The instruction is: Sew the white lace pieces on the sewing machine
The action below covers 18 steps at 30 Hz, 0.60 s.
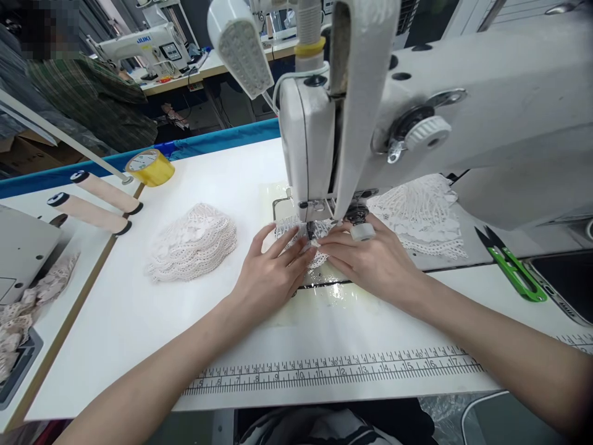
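A small piece of white lace [319, 258] lies under the presser foot [311, 230] of a white sewing machine [306, 136]. My left hand [273, 266] rests on the left side of this lace, fingers spread and flat, tips close to the foot. On the other side, my right hand [370, 253] has its fingers pressed together on the lace edge beside the needle area; its thumb is partly hidden behind the machine head. Left of my hands sits a stack of white lace pieces [192, 241]. More white lace [421, 216] lies under the machine arm, right of the needle.
Green-handled thread snips [512, 266] lie at the right near a phone [565, 278]. A yellow tape roll [160, 170] and two thread cones [92, 215] stand at the left. A printed ruler [324, 371] runs along the front edge. Beyond, a person in a plaid shirt [88, 93] is near another machine [143, 49].
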Tool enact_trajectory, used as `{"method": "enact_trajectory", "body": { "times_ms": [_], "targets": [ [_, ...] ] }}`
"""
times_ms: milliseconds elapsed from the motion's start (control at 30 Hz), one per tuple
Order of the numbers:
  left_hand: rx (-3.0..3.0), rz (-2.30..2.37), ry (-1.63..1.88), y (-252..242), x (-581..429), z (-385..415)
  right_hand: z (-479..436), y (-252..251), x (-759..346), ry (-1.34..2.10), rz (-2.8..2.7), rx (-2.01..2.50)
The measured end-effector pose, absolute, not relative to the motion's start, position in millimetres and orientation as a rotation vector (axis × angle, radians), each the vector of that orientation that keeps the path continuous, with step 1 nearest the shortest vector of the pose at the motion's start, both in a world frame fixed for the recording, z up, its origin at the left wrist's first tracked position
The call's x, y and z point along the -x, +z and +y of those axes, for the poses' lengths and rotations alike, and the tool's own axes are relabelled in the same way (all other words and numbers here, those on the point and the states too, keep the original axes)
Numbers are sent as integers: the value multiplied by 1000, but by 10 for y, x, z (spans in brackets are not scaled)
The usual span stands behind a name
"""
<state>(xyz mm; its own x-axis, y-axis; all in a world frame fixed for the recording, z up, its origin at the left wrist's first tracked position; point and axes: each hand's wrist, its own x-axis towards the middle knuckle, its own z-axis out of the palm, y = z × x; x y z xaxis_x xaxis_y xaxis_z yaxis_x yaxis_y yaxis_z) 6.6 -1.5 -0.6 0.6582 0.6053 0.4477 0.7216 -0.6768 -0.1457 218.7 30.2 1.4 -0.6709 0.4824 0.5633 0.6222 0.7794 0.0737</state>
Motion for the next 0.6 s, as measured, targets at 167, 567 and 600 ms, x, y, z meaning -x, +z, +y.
{"method": "enact_trajectory", "body": {
  "times_ms": [167, 567, 600],
  "targets": [
    [2563, -1092, -529, -14, -52, 66, 371, -11, -2173, -391, -2476, 926],
    [2562, -1060, -539, 34, -96, -157, 207, 57, -2196, -314, -2530, 891],
    [2563, -1059, -539, 35, -95, -152, 208, 60, -2197, -332, -2523, 882]
  ]
}}
